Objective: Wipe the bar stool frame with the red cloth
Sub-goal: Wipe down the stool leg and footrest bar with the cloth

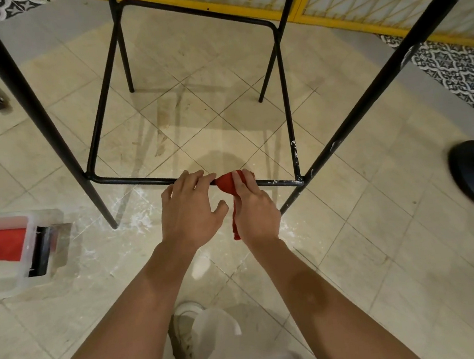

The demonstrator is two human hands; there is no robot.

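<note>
At centre frame our right hand bunches the soft, limp red cloth around the low front rail, our left hand resting loose fingers alongside, the stiff black stool frame rising beyond.
</note>
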